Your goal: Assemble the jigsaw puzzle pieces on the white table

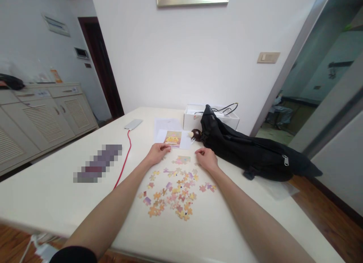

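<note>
My left hand (159, 153) rests on the table at the lower left of a printed sheet with a yellow cartoon picture (172, 139). Its fingers are curled together, and anything between them is too small to make out. Across from it, my right hand (207, 159) is closed in a similar pinch, its contents also hidden. Between and just below the hands lies a small joined strip of jigsaw pieces (182, 160), pink and green. Loose jigsaw pieces (171, 198) in orange, pink, yellow and purple spread over the table between my forearms, some overlapping.
A black bag (244, 149) lies along the right side, with a brown round charm (196, 134) by its end. Behind it stands a white box (193, 119) with cables. On the left are a grey flat device (133, 124), its red cable (126, 157) and a blurred-out object (98, 164).
</note>
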Demonstrator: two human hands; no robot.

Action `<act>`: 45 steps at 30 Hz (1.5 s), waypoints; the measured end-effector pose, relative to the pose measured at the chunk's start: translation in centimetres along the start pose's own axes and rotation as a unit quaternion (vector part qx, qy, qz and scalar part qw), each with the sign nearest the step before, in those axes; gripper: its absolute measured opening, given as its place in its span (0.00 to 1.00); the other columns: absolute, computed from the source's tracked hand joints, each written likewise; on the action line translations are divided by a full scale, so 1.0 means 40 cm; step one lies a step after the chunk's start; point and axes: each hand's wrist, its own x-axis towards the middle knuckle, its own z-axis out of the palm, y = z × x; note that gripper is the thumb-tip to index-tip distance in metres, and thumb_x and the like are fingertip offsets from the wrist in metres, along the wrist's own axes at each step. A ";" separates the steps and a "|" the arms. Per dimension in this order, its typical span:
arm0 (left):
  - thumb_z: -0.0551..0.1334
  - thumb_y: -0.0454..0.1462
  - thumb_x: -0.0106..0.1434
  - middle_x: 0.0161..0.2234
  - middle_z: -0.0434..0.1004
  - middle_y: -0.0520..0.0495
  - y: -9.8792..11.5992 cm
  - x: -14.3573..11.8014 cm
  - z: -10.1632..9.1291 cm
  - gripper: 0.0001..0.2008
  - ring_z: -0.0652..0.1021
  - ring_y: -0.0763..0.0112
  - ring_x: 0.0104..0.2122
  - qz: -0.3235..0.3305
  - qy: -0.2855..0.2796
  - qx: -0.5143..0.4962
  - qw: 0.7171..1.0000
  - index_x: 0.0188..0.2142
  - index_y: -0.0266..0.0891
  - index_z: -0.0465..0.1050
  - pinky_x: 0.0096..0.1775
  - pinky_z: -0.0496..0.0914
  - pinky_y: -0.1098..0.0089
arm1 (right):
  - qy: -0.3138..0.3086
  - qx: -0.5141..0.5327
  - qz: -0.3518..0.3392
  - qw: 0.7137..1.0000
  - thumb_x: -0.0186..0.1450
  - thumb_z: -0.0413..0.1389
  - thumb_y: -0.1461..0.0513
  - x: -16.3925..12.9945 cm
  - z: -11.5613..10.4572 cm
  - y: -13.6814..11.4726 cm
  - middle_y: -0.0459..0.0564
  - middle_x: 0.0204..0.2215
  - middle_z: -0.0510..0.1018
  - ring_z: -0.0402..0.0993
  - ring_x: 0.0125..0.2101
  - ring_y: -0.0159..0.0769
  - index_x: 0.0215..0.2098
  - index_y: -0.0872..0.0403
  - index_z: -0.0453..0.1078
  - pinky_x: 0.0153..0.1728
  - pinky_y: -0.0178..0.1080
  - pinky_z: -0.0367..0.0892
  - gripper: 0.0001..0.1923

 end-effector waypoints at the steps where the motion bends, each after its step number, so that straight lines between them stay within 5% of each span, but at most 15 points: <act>1: 0.61 0.47 0.56 0.33 0.79 0.45 0.002 -0.001 0.001 0.18 0.75 0.66 0.33 0.003 -0.006 -0.004 1.000 0.35 0.34 0.79 0.34 0.67 0.70 | -0.001 -0.001 0.002 1.000 0.58 0.53 0.63 0.000 -0.001 -0.001 0.49 0.29 0.81 0.76 0.33 0.39 0.34 0.51 0.80 0.34 0.35 0.64 0.13; 7: 0.65 0.42 0.56 0.27 0.77 0.48 0.017 -0.003 0.003 0.16 0.70 0.74 0.22 -0.069 -0.025 -0.042 0.996 0.39 0.32 0.79 0.26 0.63 0.74 | -0.006 -0.008 0.001 1.000 0.58 0.53 0.63 0.000 -0.002 -0.004 0.49 0.29 0.81 0.75 0.34 0.39 0.34 0.51 0.80 0.33 0.35 0.62 0.13; 11: 0.67 0.38 0.55 0.29 0.79 0.47 0.014 0.005 0.004 0.13 0.72 0.75 0.24 -0.091 -0.036 -0.081 0.992 0.39 0.33 0.80 0.26 0.65 0.76 | -0.004 -0.014 -0.009 1.000 0.58 0.53 0.63 0.002 0.003 0.000 0.49 0.29 0.81 0.74 0.31 0.38 0.34 0.52 0.80 0.31 0.34 0.61 0.13; 20: 0.68 0.40 0.55 0.26 0.77 0.50 -0.034 0.021 0.006 0.15 0.70 0.75 0.24 -0.058 -0.035 -0.053 0.996 0.42 0.36 0.80 0.25 0.61 0.75 | 0.001 -0.020 -0.030 0.999 0.58 0.53 0.63 0.006 0.010 0.006 0.49 0.25 0.79 0.71 0.26 0.36 0.35 0.54 0.80 0.27 0.34 0.58 0.13; 28: 0.66 0.40 0.59 0.36 0.80 0.47 -0.034 0.033 0.009 0.13 0.76 0.70 0.33 -0.046 -0.031 -0.051 0.997 0.43 0.38 0.80 0.34 0.66 0.73 | -0.002 -0.015 -0.044 0.999 0.57 0.53 0.63 0.010 0.016 0.014 0.49 0.23 0.78 0.69 0.24 0.35 0.35 0.56 0.80 0.27 0.35 0.57 0.14; 45: 0.64 0.43 0.60 0.21 0.73 0.52 0.010 0.015 -0.008 0.15 0.66 0.76 0.19 -0.067 -0.060 0.051 0.995 0.46 0.42 0.79 0.24 0.56 0.73 | -0.004 -0.017 -0.052 0.999 0.57 0.53 0.64 0.004 0.011 0.010 0.49 0.22 0.77 0.70 0.25 0.35 0.34 0.56 0.80 0.27 0.35 0.59 0.14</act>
